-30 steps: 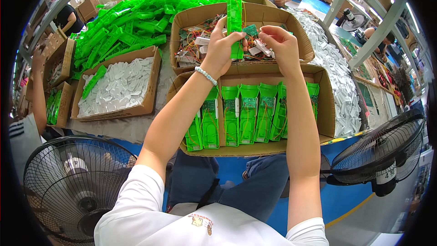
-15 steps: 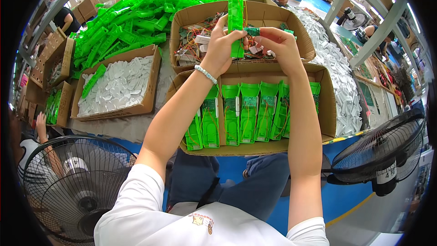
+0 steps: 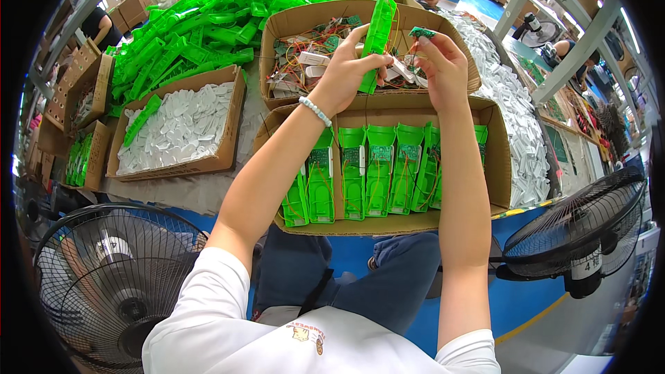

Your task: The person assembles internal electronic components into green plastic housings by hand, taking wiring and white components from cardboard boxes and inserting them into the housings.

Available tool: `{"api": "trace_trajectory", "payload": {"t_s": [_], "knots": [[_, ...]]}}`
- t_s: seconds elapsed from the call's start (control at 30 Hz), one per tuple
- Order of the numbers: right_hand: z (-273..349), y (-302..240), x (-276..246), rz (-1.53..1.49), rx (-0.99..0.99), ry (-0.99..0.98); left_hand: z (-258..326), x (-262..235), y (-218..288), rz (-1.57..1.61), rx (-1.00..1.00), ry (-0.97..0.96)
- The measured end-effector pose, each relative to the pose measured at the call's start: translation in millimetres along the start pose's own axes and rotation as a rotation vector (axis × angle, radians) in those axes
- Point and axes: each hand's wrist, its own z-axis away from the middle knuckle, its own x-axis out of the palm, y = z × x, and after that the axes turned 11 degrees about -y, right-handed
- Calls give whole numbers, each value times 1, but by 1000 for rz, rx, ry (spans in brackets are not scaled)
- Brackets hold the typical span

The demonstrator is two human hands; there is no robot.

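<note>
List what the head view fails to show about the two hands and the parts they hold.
- Left hand: its palm side and its grip on the green plastic housing are turned away.
- Right hand: the small green circuit board is too small to read.
- White part between the hands: mostly covered by fingers.

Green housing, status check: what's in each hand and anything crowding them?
Left hand grips the green housing upright. Right hand pinches a small green circuit board beside it. Both above the box of wired parts; nothing blocking.
</note>
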Motion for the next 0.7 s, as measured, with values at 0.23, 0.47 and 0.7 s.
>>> {"api": "trace_trajectory", "payload": {"t_s": [0.23,0.47,0.7], "knots": [[2,3,-19,-414,-141,38,1,1,-1,28,-5,6],[1,3,-17,-406,-158,29,1,1,-1,-30,15,-21],[3,3,-4,-38,-140,-80,1,4,1,-78,41,-30]]}}
